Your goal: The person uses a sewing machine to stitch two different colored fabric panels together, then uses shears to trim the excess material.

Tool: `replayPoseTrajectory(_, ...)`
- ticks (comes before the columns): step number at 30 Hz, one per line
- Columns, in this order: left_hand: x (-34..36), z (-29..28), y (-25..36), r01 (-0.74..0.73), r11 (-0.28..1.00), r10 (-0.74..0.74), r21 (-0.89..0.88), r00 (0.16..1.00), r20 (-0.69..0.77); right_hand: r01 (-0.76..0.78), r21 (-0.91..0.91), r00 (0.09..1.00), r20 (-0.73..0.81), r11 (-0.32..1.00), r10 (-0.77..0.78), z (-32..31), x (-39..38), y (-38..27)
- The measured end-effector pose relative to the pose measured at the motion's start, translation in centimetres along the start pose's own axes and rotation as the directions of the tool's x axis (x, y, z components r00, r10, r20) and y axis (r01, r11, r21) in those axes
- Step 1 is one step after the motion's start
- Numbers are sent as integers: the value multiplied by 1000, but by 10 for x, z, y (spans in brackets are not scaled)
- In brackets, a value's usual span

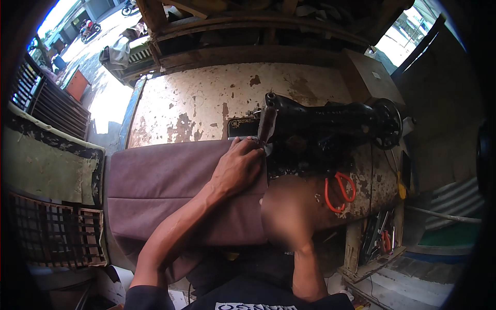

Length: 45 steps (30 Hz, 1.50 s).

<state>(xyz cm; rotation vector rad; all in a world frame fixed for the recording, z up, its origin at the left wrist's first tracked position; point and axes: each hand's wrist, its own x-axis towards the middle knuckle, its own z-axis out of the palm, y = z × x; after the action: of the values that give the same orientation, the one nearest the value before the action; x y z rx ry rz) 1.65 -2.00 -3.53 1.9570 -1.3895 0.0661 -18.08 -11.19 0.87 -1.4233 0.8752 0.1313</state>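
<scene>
A wide maroon leather-like sheet (160, 173) with a seam across it lies over the table's near side and hangs toward my lap. Its far edge meets the head of a black sewing machine (320, 121). My left hand (237, 165) rests on the sheet just left of the needle area, its fingers bent and closed on the far edge. My right hand (287, 212) is at the sheet's right edge, in front of the machine. It is blurred, so its fingers cannot be made out. Orange-handled scissors (340, 194) lie to its right.
The worn, peeling table (175, 103) extends behind the machine, below a wooden rack (258, 54). The machine's handwheel (386, 124) is at the right. Tools stand in a wooden holder (380, 237) at the lower right. A slatted crate (57, 232) is at the left.
</scene>
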Motion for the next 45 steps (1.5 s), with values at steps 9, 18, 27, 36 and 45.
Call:
replayPoseTrajectory(9,3,-1,-4,27,998,-26,-62,1000,16,73,55,983,-170,996,-62,24,-2,2)
replayPoseTrajectory(18,5,-1,-3,52,989,-53,-137,999,2,94,131,956,-288,987,-53,30,9,1)
replayPoseTrajectory(27,-31,-17,13,61,975,-113,213,963,244,165,-329,873,-389,930,-292,29,33,30)
replayPoseTrajectory(36,-38,-23,0,16,978,-58,208,979,197,219,-389,887,-303,895,-349,28,34,24)
replayPoseTrajectory(45,-25,-24,-10,44,975,-103,216,957,273,248,-325,890,-296,913,-347,26,48,18)
